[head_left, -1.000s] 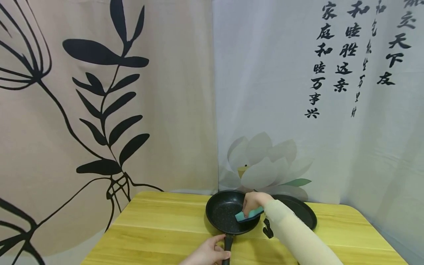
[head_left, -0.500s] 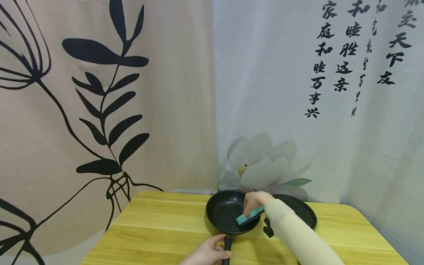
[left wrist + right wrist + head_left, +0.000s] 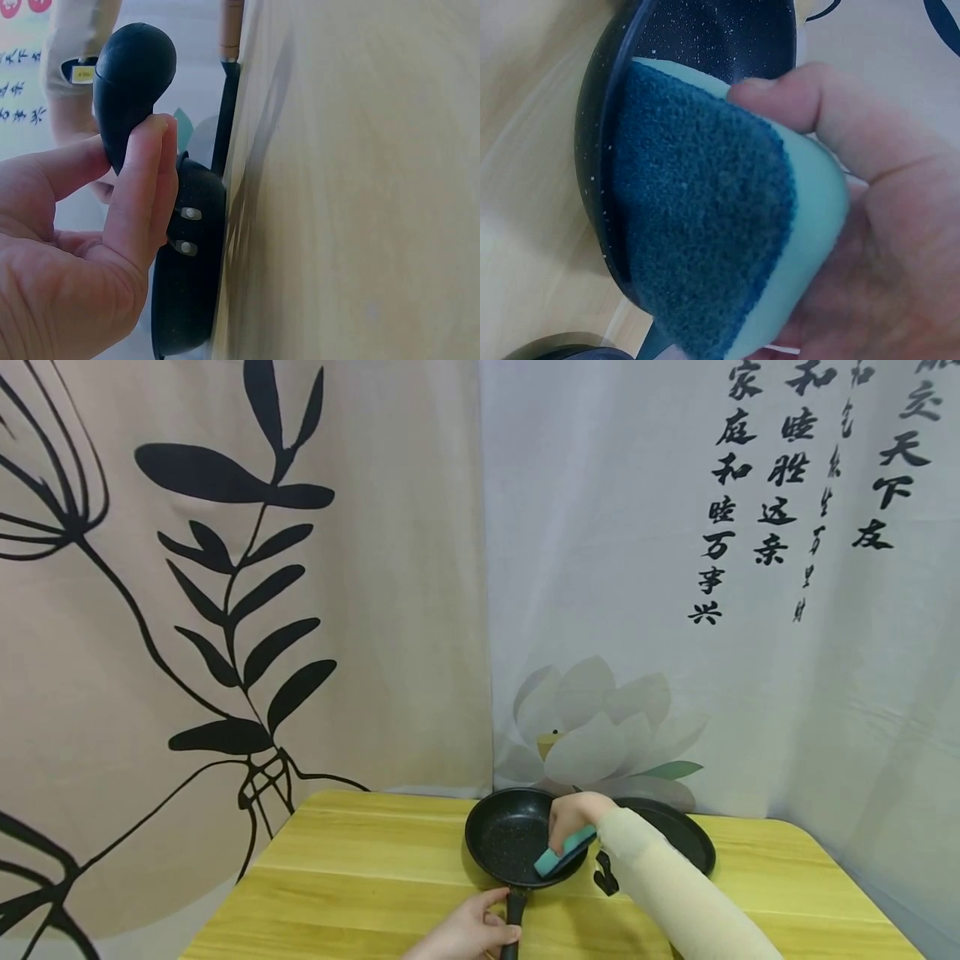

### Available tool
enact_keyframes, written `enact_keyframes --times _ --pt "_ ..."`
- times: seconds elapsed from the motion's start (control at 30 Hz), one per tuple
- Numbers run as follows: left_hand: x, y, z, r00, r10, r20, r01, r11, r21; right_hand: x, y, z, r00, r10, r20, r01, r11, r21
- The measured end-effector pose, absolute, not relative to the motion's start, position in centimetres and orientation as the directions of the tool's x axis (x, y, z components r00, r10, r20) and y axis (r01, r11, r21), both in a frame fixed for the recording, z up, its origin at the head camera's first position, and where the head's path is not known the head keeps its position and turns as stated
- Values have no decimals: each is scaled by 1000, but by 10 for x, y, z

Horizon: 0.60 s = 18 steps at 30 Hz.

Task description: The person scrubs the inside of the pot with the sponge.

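A black speckled frying pan (image 3: 504,839) sits on the wooden table, its handle (image 3: 515,906) pointing toward me. My left hand (image 3: 467,932) grips that handle; in the left wrist view, its thumb and fingers pinch the dark grip (image 3: 135,71) from both sides. My right hand (image 3: 576,818) holds a sponge (image 3: 553,862) at the pan's right inner wall. Seen from the right wrist, the sponge has a light green foam body and a dark blue scouring side (image 3: 705,202), which faces the pan's wall. Part of the sponge's lower edge dips behind the rim.
A second, shallower black pan (image 3: 688,842) lies to the right, partly covered by my right forearm. In the left wrist view a brown wooden handle (image 3: 231,34) shows near the tabletop (image 3: 360,180). Behind the table hangs a printed curtain (image 3: 405,610) with leaves and writing.
The sponge has tipped to a steeper slant against the pan's right wall, with the right hand shifting only slightly. The left hand and the pan stay in place.
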State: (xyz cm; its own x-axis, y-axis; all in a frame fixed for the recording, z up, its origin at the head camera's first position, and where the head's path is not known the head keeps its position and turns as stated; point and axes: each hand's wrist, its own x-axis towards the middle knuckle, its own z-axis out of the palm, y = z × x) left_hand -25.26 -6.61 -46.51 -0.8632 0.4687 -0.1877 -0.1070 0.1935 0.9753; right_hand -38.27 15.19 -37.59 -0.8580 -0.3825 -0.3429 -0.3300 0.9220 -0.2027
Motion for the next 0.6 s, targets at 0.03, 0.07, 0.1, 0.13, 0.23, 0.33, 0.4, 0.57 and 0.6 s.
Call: enact_keyframes --times 0.03,0.07,0.1,0.13,0.23,0.33,0.4,0.57,0.6 --pt "-252 -66 -465 -864 469 -186 -106 192 976 -383 152 -376 -855 -385 -348 -334 921 -200" --pt "-252 -66 -465 -865 468 -182 -103 190 976 -383 152 -375 -851 -388 -353 -337 921 -197" --pt "-252 -66 -465 -865 468 -179 -100 188 977 -383 151 -375 -849 -389 -358 -339 920 -196" --pt "-252 -67 -464 -865 469 -177 -99 187 977 -383 151 -375 -847 -390 -362 -339 920 -198" --pt "-252 -67 -464 -862 474 -180 -100 189 977 -384 151 -376 -840 -392 -376 -332 918 -216" --pt "-253 -67 -464 -857 478 -192 -110 195 975 -383 152 -377 -826 -406 -392 -328 911 -251" --pt "-253 -67 -464 -855 481 -196 -112 198 974 -384 152 -378 -814 -420 -401 -336 904 -265" --pt "-254 -67 -465 -851 486 -196 -111 199 974 -386 152 -380 -786 -459 -415 -365 885 -289" --pt "-254 -67 -465 -851 487 -196 -110 199 974 -386 152 -380 -779 -467 -418 -367 881 -300"
